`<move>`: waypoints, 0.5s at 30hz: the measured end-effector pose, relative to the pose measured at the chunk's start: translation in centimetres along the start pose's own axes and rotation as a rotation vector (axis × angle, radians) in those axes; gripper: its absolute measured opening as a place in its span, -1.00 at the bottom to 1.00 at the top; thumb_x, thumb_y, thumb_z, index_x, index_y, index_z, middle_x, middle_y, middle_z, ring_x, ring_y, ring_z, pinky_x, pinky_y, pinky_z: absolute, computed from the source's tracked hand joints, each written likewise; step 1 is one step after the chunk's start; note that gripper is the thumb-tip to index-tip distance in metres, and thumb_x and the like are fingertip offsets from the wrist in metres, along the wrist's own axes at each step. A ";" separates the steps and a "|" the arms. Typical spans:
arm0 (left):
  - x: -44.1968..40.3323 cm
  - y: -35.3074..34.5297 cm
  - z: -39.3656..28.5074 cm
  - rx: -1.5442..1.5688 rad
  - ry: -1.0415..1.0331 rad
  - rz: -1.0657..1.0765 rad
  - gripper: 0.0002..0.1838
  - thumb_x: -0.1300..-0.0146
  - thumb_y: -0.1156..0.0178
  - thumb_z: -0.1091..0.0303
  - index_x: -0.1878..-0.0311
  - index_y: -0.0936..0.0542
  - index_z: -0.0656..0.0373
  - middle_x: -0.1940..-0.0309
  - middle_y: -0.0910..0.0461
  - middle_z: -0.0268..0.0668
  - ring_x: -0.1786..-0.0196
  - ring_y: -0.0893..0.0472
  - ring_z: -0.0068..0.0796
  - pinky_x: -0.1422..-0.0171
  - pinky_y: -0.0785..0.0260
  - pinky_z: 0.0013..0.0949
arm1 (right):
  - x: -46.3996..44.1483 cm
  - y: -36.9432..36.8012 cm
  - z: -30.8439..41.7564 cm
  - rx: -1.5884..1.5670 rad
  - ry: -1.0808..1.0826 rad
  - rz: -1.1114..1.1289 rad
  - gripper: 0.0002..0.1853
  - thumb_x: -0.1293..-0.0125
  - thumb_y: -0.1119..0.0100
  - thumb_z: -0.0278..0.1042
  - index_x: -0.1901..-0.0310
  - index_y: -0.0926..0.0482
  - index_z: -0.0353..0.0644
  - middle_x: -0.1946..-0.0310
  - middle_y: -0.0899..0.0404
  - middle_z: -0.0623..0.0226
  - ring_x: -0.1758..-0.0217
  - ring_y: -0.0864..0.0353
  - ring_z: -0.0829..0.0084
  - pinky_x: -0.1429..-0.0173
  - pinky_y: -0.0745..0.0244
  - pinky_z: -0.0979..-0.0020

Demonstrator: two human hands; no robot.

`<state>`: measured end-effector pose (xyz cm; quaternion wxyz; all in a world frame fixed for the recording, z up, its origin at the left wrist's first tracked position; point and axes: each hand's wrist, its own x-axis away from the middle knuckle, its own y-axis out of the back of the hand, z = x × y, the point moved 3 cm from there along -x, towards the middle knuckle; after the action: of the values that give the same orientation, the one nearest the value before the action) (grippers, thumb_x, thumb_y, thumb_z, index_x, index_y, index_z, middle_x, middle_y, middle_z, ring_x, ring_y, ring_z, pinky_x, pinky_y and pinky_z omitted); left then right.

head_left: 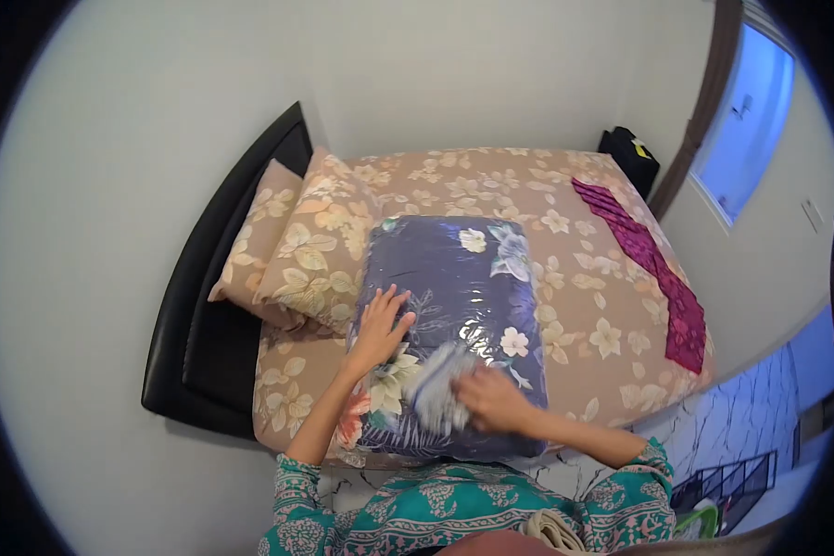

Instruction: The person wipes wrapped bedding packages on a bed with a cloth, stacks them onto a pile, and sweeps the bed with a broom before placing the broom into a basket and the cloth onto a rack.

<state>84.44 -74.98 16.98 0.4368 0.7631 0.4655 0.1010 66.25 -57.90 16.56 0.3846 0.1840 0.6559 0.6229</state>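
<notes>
The plastic-wrapped floral bedding bundle (445, 264) is a thick, rectangular block lying flat beneath both hands, its longer sides running away from the person. Its fabric is dark blue-purple, with a white blossom just beyond the right hand (493, 398), more pale flowers farther out, and a coral bloom nearer than the left hand (382, 326), which lies spread on the bundle. The clear covering shines brightest just beyond the right hand. A crumpled, pale grey-white cloth (433, 397) with bluish markings, motion-blurred, is bunched in the right hand's grasp, on its left side, against the bundle's top.
</notes>
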 end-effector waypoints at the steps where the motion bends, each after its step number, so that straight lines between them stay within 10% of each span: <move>1: -0.6 -0.6 -1.0 -0.047 0.013 0.082 -0.40 -0.37 0.16 -0.06 -0.36 -0.20 0.09 -0.40 -0.03 0.04 -0.45 0.06 0.14 -0.42 0.26 0.21 | -0.7 -0.7 -2.9 0.005 -0.173 0.028 -0.53 0.23 -0.26 -0.33 0.14 -0.51 -0.17 0.00 -0.46 0.21 -0.04 -0.44 0.11 -0.15 -0.30 0.11; 8: -5.6 -7.0 -1.5 -0.313 -0.044 0.043 -0.33 -0.36 0.21 -0.11 -0.42 -0.08 0.06 -0.44 0.09 0.02 -0.47 0.16 0.14 -0.39 0.42 0.33 | -1.9 -3.6 -21.6 -0.159 -0.738 -0.517 -0.44 0.02 -0.19 -0.38 -0.10 -0.41 -0.27 -0.30 -0.21 0.03 -0.39 -0.08 -0.04 -0.42 0.03 0.03; 10: -6.8 -6.8 -1.3 -0.335 -0.036 0.047 -0.31 -0.34 0.19 -0.12 -0.42 -0.08 0.06 -0.44 0.09 0.01 -0.47 0.16 0.13 -0.38 0.43 0.34 | -1.0 -2.7 -16.7 -0.184 -0.769 -0.334 -0.18 0.00 -0.18 -0.39 -0.36 -0.10 -0.22 -0.33 -0.17 0.05 -0.45 0.04 -0.04 -0.49 0.21 0.04; 15: -8.2 -6.8 -0.5 -0.355 0.009 -0.041 -0.29 -0.32 0.16 -0.14 -0.43 -0.08 0.05 -0.44 0.08 -0.01 -0.48 0.17 0.11 -0.38 0.45 0.35 | 6.3 -0.6 -0.8 -0.295 -0.569 -0.083 -0.15 0.07 -0.17 -0.34 -0.36 -0.14 -0.13 -0.45 0.10 0.19 -0.49 0.26 -0.09 -0.46 0.38 -0.13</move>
<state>75.45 -80.04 14.18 0.5645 0.6638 0.4578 0.1761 61.80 -54.00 14.21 0.6003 0.2662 0.4315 0.6186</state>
